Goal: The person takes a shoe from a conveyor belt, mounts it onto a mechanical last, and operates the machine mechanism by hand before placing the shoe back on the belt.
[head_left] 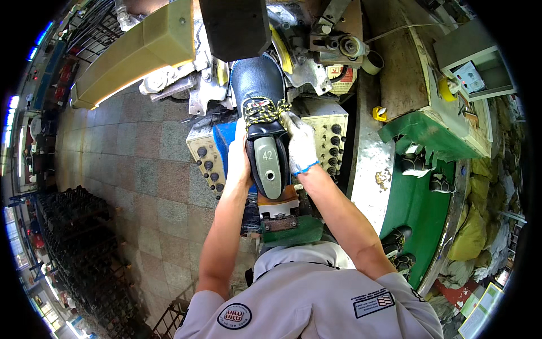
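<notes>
Work at the machine, seen from above. Your black shoe (257, 79) lies near the middle of the view, toe pointing away from you and heel end toward you, with a grey-green last (270, 152) filling its opening; 1 round hole shows near the last's rear end. The toe reaches between 2 yellow-edged parts of the machine, below a dark block (236, 28) that hides some of what lies beyond it. Yellow-and-black laces (261, 113) cross the upper.

Your left hand (239, 152) grasps the shoe's left flank, and your right hand (301, 144) — in a white glove with a blue cuff — grasps the opposite flank, its fingers bent beside the laces. Glare leaves it uncertain whether the left hand is gloved.

Flanking the shoe are 2 control panels with black knobs, 1 at left (206, 161) and 1 at right (333, 135). Farther right stands a worn wooden tabletop (401, 73).

The step in hand appears to be positioning the toe in the machine; whether it is fully seated cannot be told. The next move probably calls for even pressure from both sides — the shoe level and centred, your fingers clear of the metal parts.
</notes>
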Demonstrator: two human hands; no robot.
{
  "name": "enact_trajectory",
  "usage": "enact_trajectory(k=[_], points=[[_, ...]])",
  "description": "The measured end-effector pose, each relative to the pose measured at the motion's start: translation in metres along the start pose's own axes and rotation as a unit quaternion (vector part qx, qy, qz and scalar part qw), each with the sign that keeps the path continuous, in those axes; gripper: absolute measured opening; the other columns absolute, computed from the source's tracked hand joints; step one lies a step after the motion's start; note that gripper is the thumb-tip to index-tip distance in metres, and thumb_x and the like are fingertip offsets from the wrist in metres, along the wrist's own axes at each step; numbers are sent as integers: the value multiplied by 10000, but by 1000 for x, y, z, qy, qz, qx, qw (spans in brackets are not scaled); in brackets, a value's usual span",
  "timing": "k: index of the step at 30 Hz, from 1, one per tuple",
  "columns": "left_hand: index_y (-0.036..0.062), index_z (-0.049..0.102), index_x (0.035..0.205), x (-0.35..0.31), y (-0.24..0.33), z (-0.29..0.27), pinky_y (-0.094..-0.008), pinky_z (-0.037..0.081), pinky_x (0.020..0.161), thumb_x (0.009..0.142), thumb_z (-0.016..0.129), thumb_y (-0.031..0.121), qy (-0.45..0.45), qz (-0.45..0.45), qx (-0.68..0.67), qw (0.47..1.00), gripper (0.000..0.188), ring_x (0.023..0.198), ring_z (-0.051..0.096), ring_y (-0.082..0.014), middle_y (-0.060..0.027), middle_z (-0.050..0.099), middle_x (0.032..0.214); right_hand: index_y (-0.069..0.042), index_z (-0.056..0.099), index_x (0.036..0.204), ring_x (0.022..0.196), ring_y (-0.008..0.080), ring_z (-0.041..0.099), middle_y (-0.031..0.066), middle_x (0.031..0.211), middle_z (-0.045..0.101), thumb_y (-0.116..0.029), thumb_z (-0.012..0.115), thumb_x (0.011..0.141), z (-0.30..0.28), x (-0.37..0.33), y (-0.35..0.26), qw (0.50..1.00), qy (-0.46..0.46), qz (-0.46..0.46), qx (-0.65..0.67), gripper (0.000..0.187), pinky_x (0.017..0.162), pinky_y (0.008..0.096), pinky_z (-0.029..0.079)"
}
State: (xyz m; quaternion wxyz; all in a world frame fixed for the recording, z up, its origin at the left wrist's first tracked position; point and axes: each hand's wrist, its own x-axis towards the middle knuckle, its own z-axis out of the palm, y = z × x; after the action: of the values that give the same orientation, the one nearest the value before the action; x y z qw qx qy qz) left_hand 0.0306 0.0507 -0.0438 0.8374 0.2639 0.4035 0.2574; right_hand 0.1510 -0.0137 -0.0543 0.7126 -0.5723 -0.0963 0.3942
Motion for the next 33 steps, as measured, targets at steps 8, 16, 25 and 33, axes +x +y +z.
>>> enact_trajectory(k=[8, 16, 25, 33], points=[[59, 650, 1241, 11, 1, -6, -327, 552, 841, 1055, 447, 508, -20, 33, 12, 999, 527, 927, 679, -164, -65, 711, 1099, 63, 681, 1209, 987, 157, 636, 111, 1111, 722, -288, 629, 1001, -1, 6, 20, 998, 22, -37, -45, 411, 904, 282, 493], [13, 662, 1217, 26, -14, -21, -283, 514, 877, 1087, 424, 428, -61, 69, -3, 996, 495, 953, 652, -129, -58, 709, 1103, 54, 708, 1130, 873, 118, 599, 77, 999, 727, -286, 600, 1025, -14, 16, 50, 1000, -10, -14, 21, 372, 812, 284, 500], [-12, 653, 1228, 19, -14, -16, -279, 505, 893, 1096, 415, 367, -88, 153, 24, 984, 467, 983, 643, -120, -62, 705, 1127, 63, 716, 1061, 820, 156, 607, 116, 934, 734, -283, 570, 1029, -20, 21, 65, 999, 17, -48, 2, 377, 776, 323, 495], [-20, 661, 1172, 31, -58, -85, -316, 509, 754, 1043, 546, 335, 23, 188, 206, 960, 395, 808, 616, -134, -58, 709, 988, 55, 648, 1212, 953, 176, 618, 93, 1118, 683, -378, 605, 1015, -41, -3, 42, 995, 70, -48, -58, 477, 885, 332, 499]])
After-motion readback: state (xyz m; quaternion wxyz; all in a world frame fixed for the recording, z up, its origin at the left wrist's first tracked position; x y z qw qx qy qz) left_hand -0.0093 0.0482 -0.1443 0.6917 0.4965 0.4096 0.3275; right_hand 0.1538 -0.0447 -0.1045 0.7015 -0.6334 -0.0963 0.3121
